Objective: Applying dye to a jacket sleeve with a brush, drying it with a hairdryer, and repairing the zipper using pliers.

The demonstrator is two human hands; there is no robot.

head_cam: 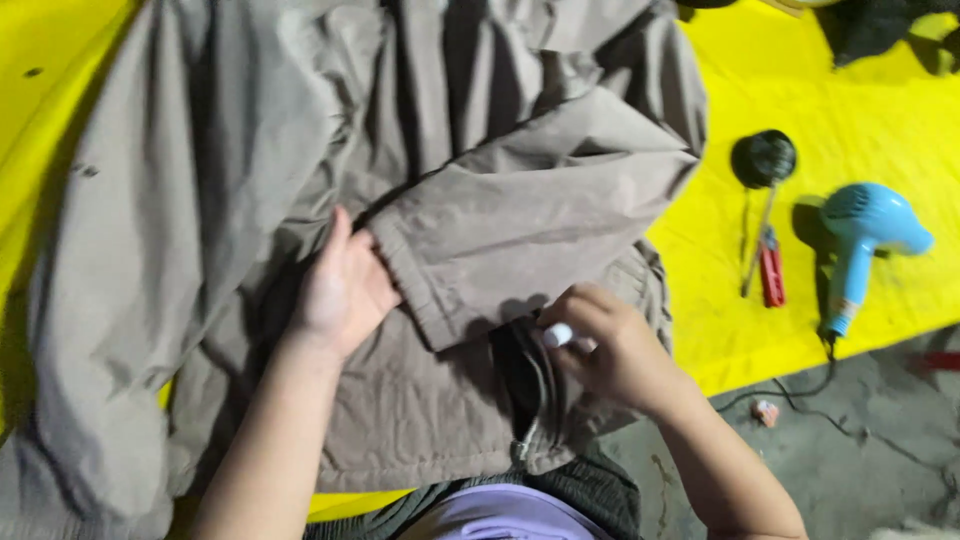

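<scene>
The grey-brown jacket [400, 200] lies spread over the yellow sheet [860, 100], its front panels loosely overlapped and one sleeve [520, 230] folded across the body, so the laying-out looks done while the fabric is far from smooth: deep creases run everywhere above both hands. The left hand [340, 285] lies flat and open on the cloth, fingers tucked just under the sleeve's cuff edge, pinning rather than gripping. The right hand [615, 345] has its grip closed round a small white object [557, 335], a stick or marker perhaps, though I cannot tell which, with its tip touching the jacket right beside the dark zip opening [530, 390]. Whatever it does to the fabric looks barely started; no mark shows near the grip. Well off to the right of that hand sit a blue hair dryer [865, 235], a red-handled tool [772, 275] and a round black brush [763, 158], all untouched.
</scene>
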